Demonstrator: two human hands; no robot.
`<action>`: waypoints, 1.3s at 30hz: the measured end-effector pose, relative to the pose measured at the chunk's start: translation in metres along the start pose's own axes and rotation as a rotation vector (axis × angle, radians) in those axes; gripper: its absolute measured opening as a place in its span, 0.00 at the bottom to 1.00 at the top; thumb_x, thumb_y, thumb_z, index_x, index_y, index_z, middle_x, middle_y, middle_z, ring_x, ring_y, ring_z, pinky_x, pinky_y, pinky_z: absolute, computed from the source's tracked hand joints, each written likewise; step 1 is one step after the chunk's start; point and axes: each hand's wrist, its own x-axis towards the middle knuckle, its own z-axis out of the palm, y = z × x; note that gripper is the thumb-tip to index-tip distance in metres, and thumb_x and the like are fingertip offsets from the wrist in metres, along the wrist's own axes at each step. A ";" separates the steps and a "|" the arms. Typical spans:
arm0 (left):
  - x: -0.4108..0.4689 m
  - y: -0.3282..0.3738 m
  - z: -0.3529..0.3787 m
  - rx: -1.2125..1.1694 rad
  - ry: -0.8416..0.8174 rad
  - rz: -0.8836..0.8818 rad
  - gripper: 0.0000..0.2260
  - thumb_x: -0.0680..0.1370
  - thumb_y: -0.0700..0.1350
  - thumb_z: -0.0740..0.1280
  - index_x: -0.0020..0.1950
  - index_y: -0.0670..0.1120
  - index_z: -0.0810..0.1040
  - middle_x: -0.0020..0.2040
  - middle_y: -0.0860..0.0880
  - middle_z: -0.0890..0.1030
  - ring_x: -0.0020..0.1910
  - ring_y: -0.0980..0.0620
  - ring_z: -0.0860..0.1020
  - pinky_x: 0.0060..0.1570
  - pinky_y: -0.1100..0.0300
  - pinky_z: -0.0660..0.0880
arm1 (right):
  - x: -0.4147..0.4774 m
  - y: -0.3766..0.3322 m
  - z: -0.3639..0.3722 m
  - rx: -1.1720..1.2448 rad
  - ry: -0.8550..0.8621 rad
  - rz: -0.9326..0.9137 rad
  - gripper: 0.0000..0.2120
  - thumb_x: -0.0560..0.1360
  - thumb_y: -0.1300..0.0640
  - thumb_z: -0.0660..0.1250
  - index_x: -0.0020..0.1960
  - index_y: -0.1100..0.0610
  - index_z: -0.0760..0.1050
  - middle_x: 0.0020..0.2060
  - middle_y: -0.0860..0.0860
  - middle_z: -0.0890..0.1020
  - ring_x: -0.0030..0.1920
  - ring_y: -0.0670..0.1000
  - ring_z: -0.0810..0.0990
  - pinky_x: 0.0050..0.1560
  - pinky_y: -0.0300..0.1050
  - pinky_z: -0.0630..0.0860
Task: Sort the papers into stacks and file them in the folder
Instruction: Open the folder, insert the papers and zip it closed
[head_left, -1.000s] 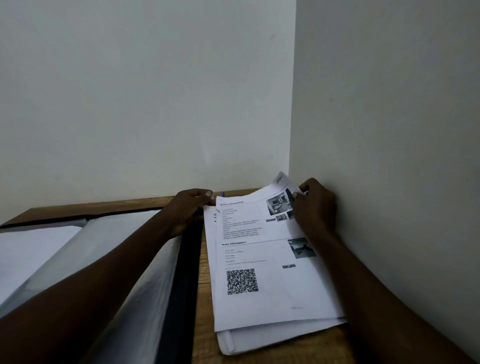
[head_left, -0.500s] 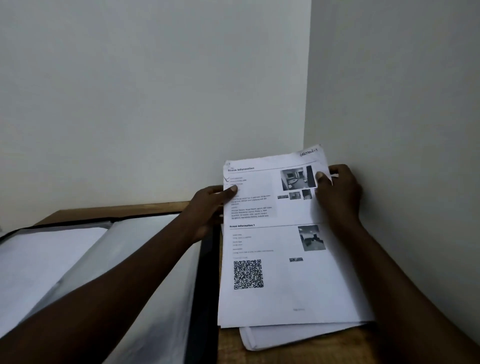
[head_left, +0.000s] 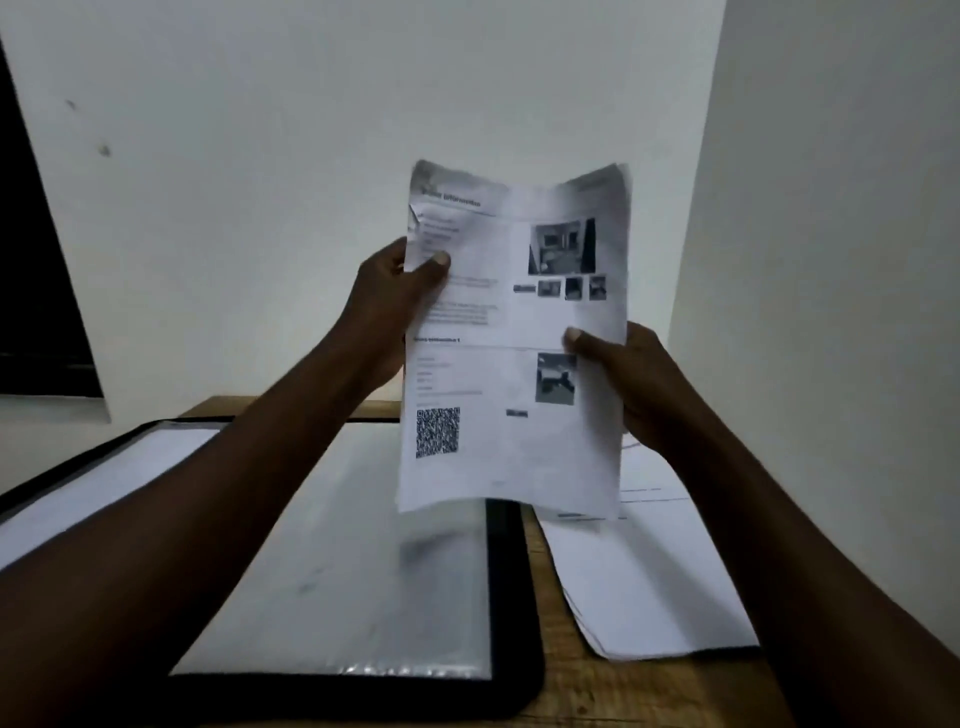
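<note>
Above the right-hand edge of the open folder (head_left: 511, 597), a printed sheet (head_left: 514, 322) is held clear of the table (head_left: 597, 691), printed face toward the camera. Its long axis stands near vertical, heading uppermost, with the lower edge hanging free over the folder's black border.

The left hand (head_left: 384, 301) grips the sheet's left margin high up, thumb across the front and fingers behind. The right hand (head_left: 639, 384) grips the right margin lower down, thumb likewise on the front.

Print is blurred. The bold heading possibly reads "Scene Information", but this cannot be confirmed, and the body text is illegible. A QR code sits at the sheet's lower left. One large photograph with a row of small ones is at upper right, and a further photograph is at mid-right.

The folder lies open and flat on the table, a clear plastic sleeve uppermost on its right page. Just right of the folder, a stack of white papers (head_left: 649, 582) lies on the table, long axis running away from the camera, edges slightly fanned at the near corner.
</note>
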 end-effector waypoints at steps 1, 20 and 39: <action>-0.003 0.009 -0.006 0.051 0.018 0.044 0.06 0.80 0.37 0.65 0.55 0.44 0.78 0.50 0.47 0.85 0.46 0.50 0.84 0.47 0.54 0.82 | 0.001 -0.004 0.016 0.014 0.020 -0.050 0.09 0.77 0.57 0.68 0.57 0.55 0.77 0.49 0.51 0.84 0.48 0.51 0.84 0.49 0.45 0.80; -0.025 -0.027 -0.102 0.277 0.028 -0.129 0.10 0.80 0.43 0.68 0.59 0.41 0.78 0.44 0.46 0.82 0.30 0.59 0.80 0.28 0.67 0.75 | 0.042 0.036 0.082 -0.233 0.181 -0.040 0.12 0.65 0.49 0.72 0.45 0.55 0.80 0.41 0.54 0.84 0.44 0.57 0.84 0.49 0.54 0.80; 0.031 -0.147 -0.130 1.160 -0.252 -0.283 0.12 0.77 0.48 0.71 0.59 0.45 0.83 0.56 0.44 0.83 0.58 0.46 0.79 0.47 0.64 0.67 | 0.082 0.144 0.023 0.283 0.199 0.545 0.31 0.66 0.56 0.78 0.66 0.63 0.74 0.59 0.62 0.80 0.57 0.60 0.80 0.55 0.55 0.78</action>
